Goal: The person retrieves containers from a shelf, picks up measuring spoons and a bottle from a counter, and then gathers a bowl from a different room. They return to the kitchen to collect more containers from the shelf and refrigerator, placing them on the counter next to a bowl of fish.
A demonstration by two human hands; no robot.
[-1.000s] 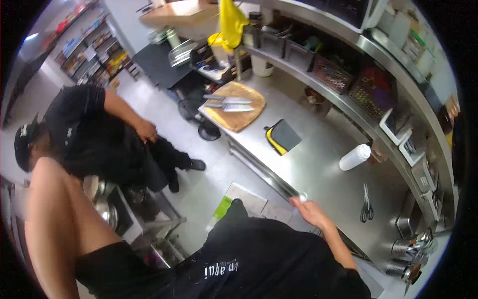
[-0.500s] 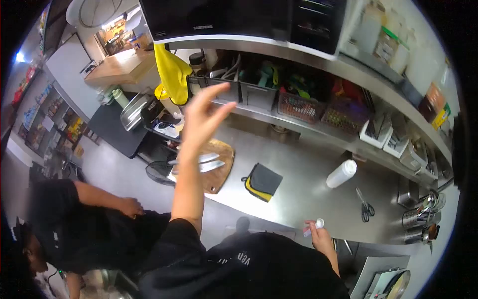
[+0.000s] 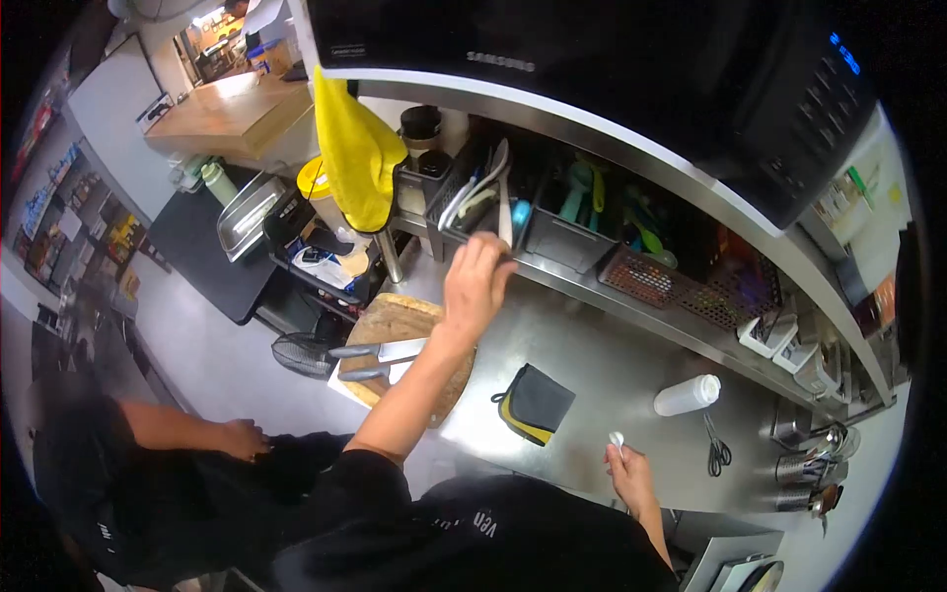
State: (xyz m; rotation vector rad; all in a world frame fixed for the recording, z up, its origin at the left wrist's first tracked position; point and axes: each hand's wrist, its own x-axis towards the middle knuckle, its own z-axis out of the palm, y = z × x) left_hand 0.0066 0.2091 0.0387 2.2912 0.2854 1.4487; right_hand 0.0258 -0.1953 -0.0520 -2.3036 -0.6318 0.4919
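Observation:
My left hand point(image 3: 475, 286) is raised at the front of a dark bin point(image 3: 449, 209) on the shelf. Its fingers are curled together beside the lower end of a pale utensil point(image 3: 504, 202); what they grip, if anything, is hidden. Low on the right, my right hand point(image 3: 632, 476) pinches a small white spoon point(image 3: 617, 438) above the counter's front edge. Between the hands, a folded grey and yellow cloth point(image 3: 536, 403) lies on the steel counter point(image 3: 592, 345).
Two knives point(image 3: 370, 362) lie on a wooden board point(image 3: 395, 318) beneath my left forearm. A white bottle point(image 3: 688, 395) and scissors point(image 3: 718, 449) are at right. A yellow cloth point(image 3: 357, 163) hangs below the microwave point(image 3: 552, 69). A co-worker point(image 3: 128, 474) stands at left.
My left hand has moved right and down to the bin, and its spread fingers have curled together. My right hand still holds the spoon. The view has shifted closer to the shelf.

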